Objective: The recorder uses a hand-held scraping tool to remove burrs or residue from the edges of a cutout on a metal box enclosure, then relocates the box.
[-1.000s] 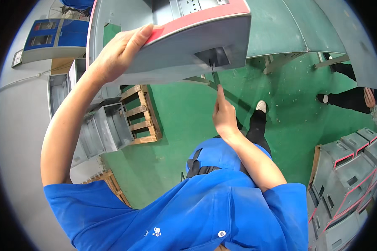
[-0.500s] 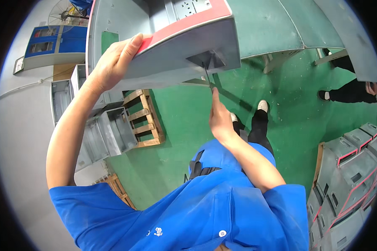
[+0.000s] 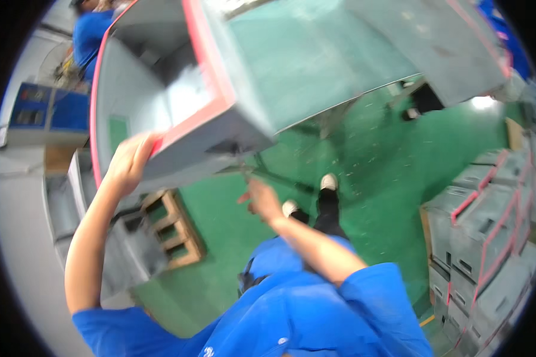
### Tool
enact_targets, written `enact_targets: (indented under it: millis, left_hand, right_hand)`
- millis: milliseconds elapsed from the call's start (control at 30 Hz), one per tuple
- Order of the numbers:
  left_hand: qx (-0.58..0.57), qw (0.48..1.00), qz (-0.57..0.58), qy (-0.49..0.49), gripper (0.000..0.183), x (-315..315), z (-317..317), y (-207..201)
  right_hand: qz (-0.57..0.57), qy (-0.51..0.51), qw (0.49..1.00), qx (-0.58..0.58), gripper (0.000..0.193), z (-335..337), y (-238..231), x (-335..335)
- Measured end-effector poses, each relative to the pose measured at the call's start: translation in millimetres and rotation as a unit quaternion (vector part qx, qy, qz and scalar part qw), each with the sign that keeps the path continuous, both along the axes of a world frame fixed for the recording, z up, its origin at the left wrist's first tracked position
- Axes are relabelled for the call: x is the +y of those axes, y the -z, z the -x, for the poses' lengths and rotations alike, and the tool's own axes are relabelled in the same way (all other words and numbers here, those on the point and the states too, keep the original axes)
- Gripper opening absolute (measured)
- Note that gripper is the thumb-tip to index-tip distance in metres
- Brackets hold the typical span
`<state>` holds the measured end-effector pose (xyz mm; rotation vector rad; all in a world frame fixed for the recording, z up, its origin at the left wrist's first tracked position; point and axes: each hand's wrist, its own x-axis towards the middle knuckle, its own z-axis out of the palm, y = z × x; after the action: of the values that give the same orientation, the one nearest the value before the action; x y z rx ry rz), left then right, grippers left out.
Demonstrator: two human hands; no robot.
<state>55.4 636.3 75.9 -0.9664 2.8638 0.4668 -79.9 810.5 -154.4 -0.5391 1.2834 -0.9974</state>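
Observation:
A large grey metal housing (image 3: 211, 160) with a red band along its rim rests at the front of the green-topped bench (image 3: 315, 65). My left hand (image 3: 128, 163) is closed over the housing's near left rim, with the thumb on the red edge. Below the housing's near face, my right hand (image 3: 263, 201) holds a thin dark rod-like tool (image 3: 245, 169). It points up at a dark cut-out (image 3: 227, 149) in that face. Blur hides the tool's exact kind and whether its tip is inside the cut-out.
Stacked grey housings with red edges (image 3: 476, 238) stand on the right. At left are more grey housings (image 3: 134, 241), a wooden pallet (image 3: 178, 229) and a blue cabinet (image 3: 71, 110). A person in blue (image 3: 89, 35) is at the far left. Another grey panel (image 3: 429, 47) lies farther right.
The view has swung right, so the housing and both hands appear farther left and lower. A person in blue now shows at the far left. My left hand keeps its hold; the right keeps the tool.

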Motion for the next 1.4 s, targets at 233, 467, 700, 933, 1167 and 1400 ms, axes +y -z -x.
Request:
enact_targets:
  millis: [233,467,700,933,1167,1400]
  left_hand:
    - [0.054,0.997,-0.029,-0.049,0.039,15,9,-14]
    - [0.070,0.996,-0.032,-0.041,0.043,17,18,-15]
    - [0.064,0.997,-0.024,-0.031,0.038,17,14,-16]
    - [0.019,0.999,0.012,0.028,0.031,-2,7,4]
    - [0.049,0.992,-0.071,-0.090,0.050,6,2,3]
    - [0.066,0.991,-0.081,-0.082,0.050,8,10,0]
  right_hand:
    - [-0.066,0.048,0.971,-0.225,0.029,9,-3,-17]
    - [-0.108,0.048,0.940,-0.319,0.030,25,-7,-18]
    - [-0.120,0.046,0.856,-0.500,0.029,16,12,-23]
    - [-0.077,0.109,0.914,-0.384,0.008,27,8,-20]
    - [-0.077,0.064,0.933,-0.346,0.024,19,-3,-23]
    - [-0.072,0.026,0.911,-0.406,0.030,15,-29,-28]
